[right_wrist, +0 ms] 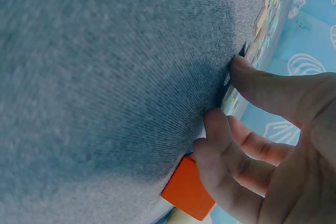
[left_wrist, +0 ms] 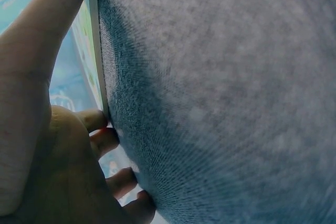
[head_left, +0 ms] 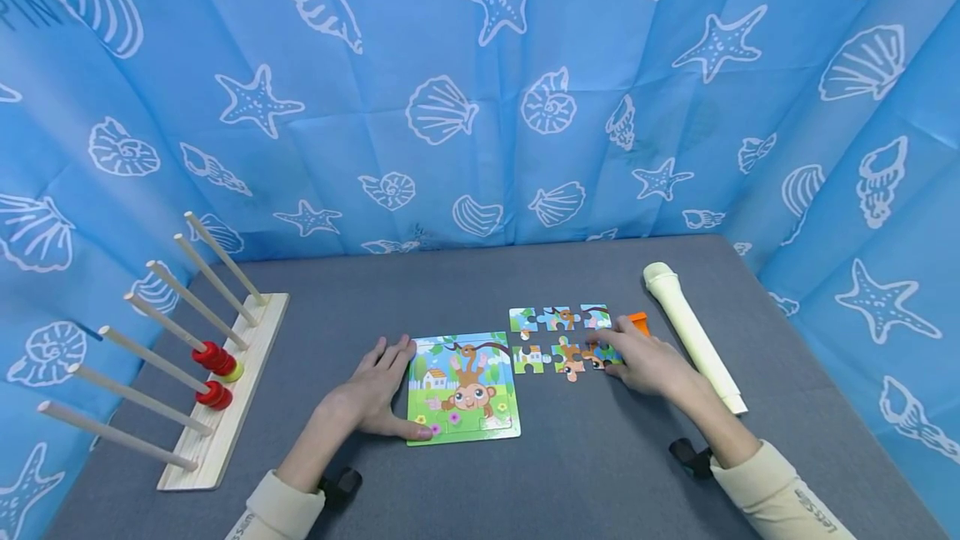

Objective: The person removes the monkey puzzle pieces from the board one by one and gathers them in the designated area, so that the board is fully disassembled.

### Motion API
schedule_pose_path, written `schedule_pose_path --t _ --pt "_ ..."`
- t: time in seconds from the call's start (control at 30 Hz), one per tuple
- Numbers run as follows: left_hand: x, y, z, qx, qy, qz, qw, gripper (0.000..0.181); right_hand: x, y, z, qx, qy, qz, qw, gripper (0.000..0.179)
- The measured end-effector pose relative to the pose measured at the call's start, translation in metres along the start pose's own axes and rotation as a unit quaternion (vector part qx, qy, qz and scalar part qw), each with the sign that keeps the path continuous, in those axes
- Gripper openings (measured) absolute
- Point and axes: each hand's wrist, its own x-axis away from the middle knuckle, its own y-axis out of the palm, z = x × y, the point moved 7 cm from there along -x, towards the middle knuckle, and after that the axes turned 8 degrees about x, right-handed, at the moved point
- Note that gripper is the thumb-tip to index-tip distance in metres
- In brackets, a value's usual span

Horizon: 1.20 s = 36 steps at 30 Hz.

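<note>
A square monkey puzzle (head_left: 467, 386) lies in its green-edged board on the table. My left hand (head_left: 375, 390) rests at the board's left side, fingers spread along the edge and thumb on its lower left corner. In the left wrist view, fingertips (left_wrist: 97, 120) touch the table beside the board's edge. To the right of the board lie several loose puzzle pieces in two rows. My right hand (head_left: 645, 361) pinches the lower right puzzle piece (head_left: 603, 355) between thumb and fingers, flat on the table. Its neighbour, a monkey-face piece (head_left: 567, 357), lies just left.
An orange block (head_left: 639, 322) sits just behind my right hand. Farther right lies a cream toy microphone (head_left: 690, 332). At the left stands a wooden peg rack (head_left: 240, 390) with red and yellow rings. A blue shell-print curtain (head_left: 480, 107) hangs behind the grey table (head_left: 555, 473).
</note>
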Motion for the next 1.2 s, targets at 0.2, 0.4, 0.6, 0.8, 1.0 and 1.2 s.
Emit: schedule_pose_path --t 0.2,0.4,0.6,0.8,1.0,1.2 --pt "0.001 -0.001 0.001 -0.001 0.004 0.002 1.0000 0.134 -0.001 0.001 0.000 0.007 -0.001 0.002 1.0000 0.051" --pt "0.001 -0.001 0.002 -0.002 0.003 0.004 1.0000 0.134 -0.002 0.001 0.000 0.021 -0.008 0.024 0.9995 0.045" --pt "0.001 -0.001 0.001 0.002 0.001 0.004 1.0000 0.133 -0.003 0.001 0.000 0.025 -0.004 0.032 0.9992 0.043" --pt "-0.001 0.000 0.000 -0.001 0.000 0.002 1.0000 0.133 -0.003 0.004 0.000 0.028 0.012 0.022 0.9993 0.045" --pt "-0.001 0.001 0.000 -0.001 -0.001 -0.002 1.0000 0.134 -0.002 0.001 -0.004 0.031 0.019 0.020 0.9991 0.048" --pt "-0.002 0.001 -0.001 -0.002 -0.006 -0.003 1.0000 0.135 -0.001 -0.006 -0.018 0.013 -0.005 0.045 0.9989 0.043"
